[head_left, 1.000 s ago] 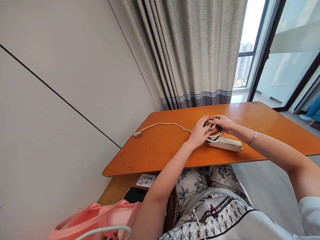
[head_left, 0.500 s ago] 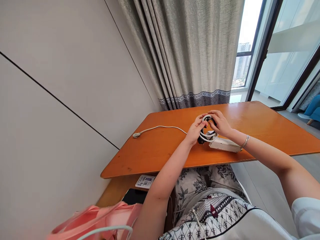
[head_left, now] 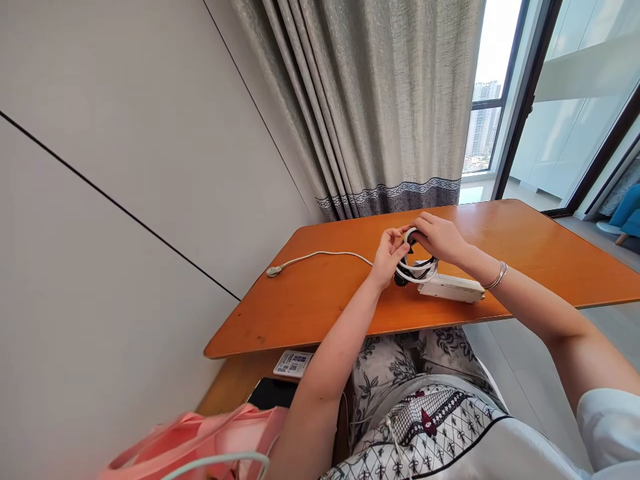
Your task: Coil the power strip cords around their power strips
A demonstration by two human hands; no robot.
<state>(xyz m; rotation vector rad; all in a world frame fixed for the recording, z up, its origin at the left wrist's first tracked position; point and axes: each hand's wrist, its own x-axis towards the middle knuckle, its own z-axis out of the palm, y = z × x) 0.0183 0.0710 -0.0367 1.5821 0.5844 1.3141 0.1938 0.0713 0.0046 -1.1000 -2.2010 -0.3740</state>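
Note:
Both my hands meet over a coil of white cable [head_left: 419, 270] wound together with something black, lifted a little above the orange table [head_left: 320, 300]. My left hand [head_left: 388, 257] pinches the coil's left side with closed fingers. From above, my right hand [head_left: 437, 239] wraps its fingers over the top of the coil. The coil joins a white power strip [head_left: 451, 288] lying flat on the table below my right wrist. A loose length of the white cable [head_left: 320, 255] trails left across the table to its plug [head_left: 273, 271].
A grey curtain [head_left: 380, 107] hangs behind the table beside a window with a dark frame [head_left: 520, 100]. A lower shelf holds a printed card [head_left: 293, 363] and a dark phone [head_left: 273, 393]. A pink bag [head_left: 200, 443] lies at the bottom left.
My hands lifted the coil from flat on the table to an upright tilt and drew it slightly left. The right hand shifted over its top.

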